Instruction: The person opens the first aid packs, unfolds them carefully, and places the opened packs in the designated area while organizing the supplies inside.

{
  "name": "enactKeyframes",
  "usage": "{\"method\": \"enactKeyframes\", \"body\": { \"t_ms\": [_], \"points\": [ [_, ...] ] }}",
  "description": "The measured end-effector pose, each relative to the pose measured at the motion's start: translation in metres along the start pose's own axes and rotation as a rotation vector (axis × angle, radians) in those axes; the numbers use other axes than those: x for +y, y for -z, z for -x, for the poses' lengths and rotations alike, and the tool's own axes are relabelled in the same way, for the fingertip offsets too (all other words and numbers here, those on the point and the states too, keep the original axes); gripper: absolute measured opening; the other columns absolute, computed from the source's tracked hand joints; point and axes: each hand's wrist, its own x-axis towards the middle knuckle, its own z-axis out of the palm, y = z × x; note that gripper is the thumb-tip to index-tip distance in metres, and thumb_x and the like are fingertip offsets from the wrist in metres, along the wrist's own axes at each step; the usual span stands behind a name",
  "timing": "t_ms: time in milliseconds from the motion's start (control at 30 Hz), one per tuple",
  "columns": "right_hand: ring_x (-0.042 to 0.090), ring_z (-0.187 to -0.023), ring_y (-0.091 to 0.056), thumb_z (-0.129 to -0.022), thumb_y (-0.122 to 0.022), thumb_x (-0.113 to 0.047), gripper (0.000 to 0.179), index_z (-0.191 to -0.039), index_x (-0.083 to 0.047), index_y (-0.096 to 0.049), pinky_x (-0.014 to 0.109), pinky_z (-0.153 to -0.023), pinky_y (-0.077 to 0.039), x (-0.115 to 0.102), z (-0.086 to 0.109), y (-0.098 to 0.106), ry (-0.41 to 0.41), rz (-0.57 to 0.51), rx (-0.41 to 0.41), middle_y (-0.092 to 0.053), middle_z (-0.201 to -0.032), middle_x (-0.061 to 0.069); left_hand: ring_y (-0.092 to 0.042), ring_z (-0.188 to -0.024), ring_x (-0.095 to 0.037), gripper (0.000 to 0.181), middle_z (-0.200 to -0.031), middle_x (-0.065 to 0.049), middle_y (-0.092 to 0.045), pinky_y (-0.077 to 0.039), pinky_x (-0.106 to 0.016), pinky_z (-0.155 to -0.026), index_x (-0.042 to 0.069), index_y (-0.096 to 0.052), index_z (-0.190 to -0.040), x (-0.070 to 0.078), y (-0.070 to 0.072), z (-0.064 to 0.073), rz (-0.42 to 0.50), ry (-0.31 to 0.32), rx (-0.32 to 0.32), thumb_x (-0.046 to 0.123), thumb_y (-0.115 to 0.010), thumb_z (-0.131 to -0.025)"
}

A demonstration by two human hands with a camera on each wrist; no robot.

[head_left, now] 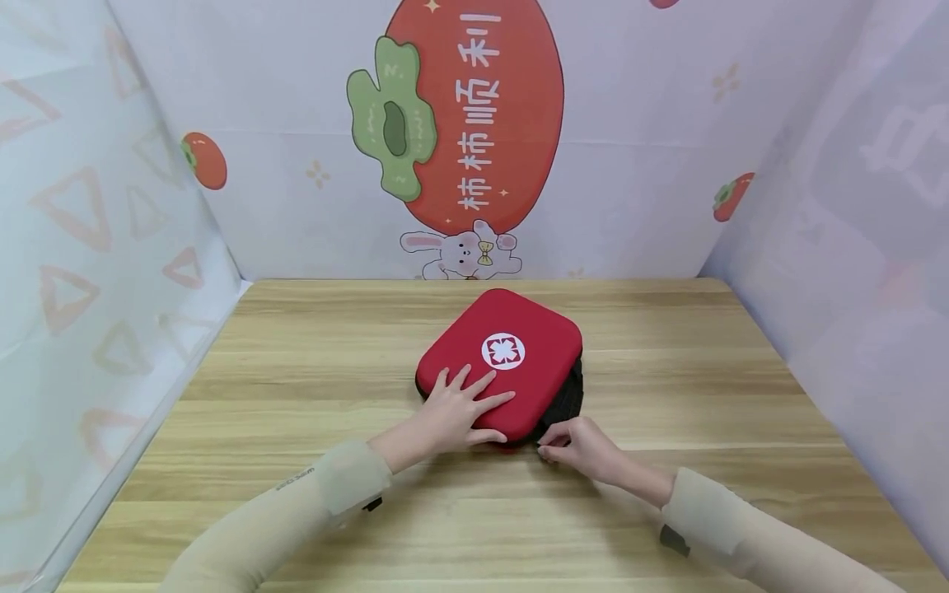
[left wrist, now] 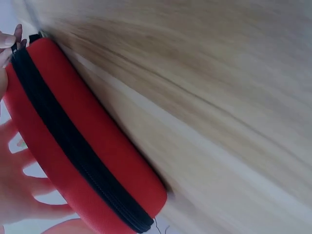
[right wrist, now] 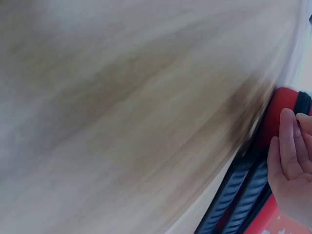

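Note:
A red zippered first-aid case (head_left: 537, 350) with a white round emblem (head_left: 503, 351) on its lid lies at an angle on the wooden table. My left hand (head_left: 448, 414) rests on the near left part of the lid with its fingers spread. At the near corner, my right hand (head_left: 583, 449) pinches the small black zipper pull (left wrist: 14, 48) between thumb and fingers. A black zipper band (left wrist: 73, 141) runs along the side wall, its teeth closed along the stretch in the left wrist view. Ribbed black handle straps (right wrist: 243, 190) show on the case's right side.
The light wooden tabletop (head_left: 311, 354) extends around the case. White printed cloth walls (head_left: 282, 206) stand at the back and both sides, the back one bearing a large persimmon picture (head_left: 511, 107).

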Motion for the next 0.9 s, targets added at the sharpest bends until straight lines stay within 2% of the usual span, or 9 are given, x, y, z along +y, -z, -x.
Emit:
{"method": "enactKeyframes", "body": {
  "t_ms": [167,333,467,667,767,900],
  "points": [
    [0.007,-0.062,-0.058,-0.078,-0.065,-0.005,0.007,-0.082,0.001,-0.067,0.019,-0.057,-0.048,-0.003,-0.002,0.001,-0.019,-0.008,-0.033,-0.065,-0.073,0.003,-0.031,-0.123,-0.040,0.063,-0.139,-0.005,-0.035,-0.025,-0.059,-0.094,0.037,-0.035,-0.135,0.005,0.001,-0.005,-0.012,0.033,0.009,0.064,-0.044,-0.079],
    [0.003,-0.062,-0.055,-0.078,-0.064,-0.004,0.007,-0.083,0.001,-0.067,0.019,-0.057,-0.047,-0.005,-0.006,0.000,-0.006,0.016,-0.061,-0.064,-0.073,0.001,-0.032,-0.122,-0.040,0.062,-0.139,-0.005,-0.036,-0.025,-0.059,-0.094,0.036,-0.036,-0.134,0.005,0.000,-0.007,-0.006,0.034,0.028,0.063,-0.045,-0.079],
    [0.007,-0.063,-0.058,-0.079,-0.064,-0.002,0.006,-0.082,0.001,-0.067,0.019,-0.057,-0.048,-0.003,-0.005,0.001,0.007,0.020,-0.047,-0.066,-0.074,0.004,-0.028,-0.125,-0.039,0.061,-0.139,-0.007,-0.034,-0.023,-0.055,-0.097,0.033,-0.040,-0.133,-0.011,-0.002,-0.006,0.062,-0.024,0.030,0.060,-0.048,-0.079],
    [0.012,-0.066,-0.061,-0.080,-0.061,-0.001,0.006,-0.082,0.001,-0.066,0.020,-0.058,-0.049,0.005,0.003,0.009,-0.007,-0.003,-0.037,-0.066,-0.075,0.006,-0.021,-0.130,-0.033,0.058,-0.141,-0.010,-0.031,-0.018,-0.048,-0.103,0.026,-0.046,-0.130,-0.050,-0.003,0.002,0.206,-0.037,0.042,0.048,-0.059,-0.079],
    [0.012,-0.065,-0.060,-0.080,-0.061,-0.003,0.006,-0.083,-0.001,-0.066,0.020,-0.058,-0.049,0.010,0.009,0.016,-0.016,0.020,-0.030,-0.065,-0.074,0.004,-0.022,-0.130,-0.032,0.055,-0.141,-0.011,-0.031,-0.021,-0.046,-0.103,0.023,-0.045,-0.131,-0.057,-0.004,0.007,0.236,-0.081,0.048,0.043,-0.058,-0.081],
    [0.009,-0.065,-0.059,-0.081,-0.061,-0.004,0.005,-0.082,-0.001,-0.066,0.020,-0.057,-0.048,0.017,0.015,0.025,0.016,0.073,-0.002,-0.065,-0.073,0.002,-0.026,-0.129,-0.029,0.053,-0.140,-0.008,-0.034,-0.027,-0.044,-0.101,0.023,-0.045,-0.131,-0.056,-0.006,0.015,0.241,-0.118,0.066,0.039,-0.059,-0.082]
  ]
}}
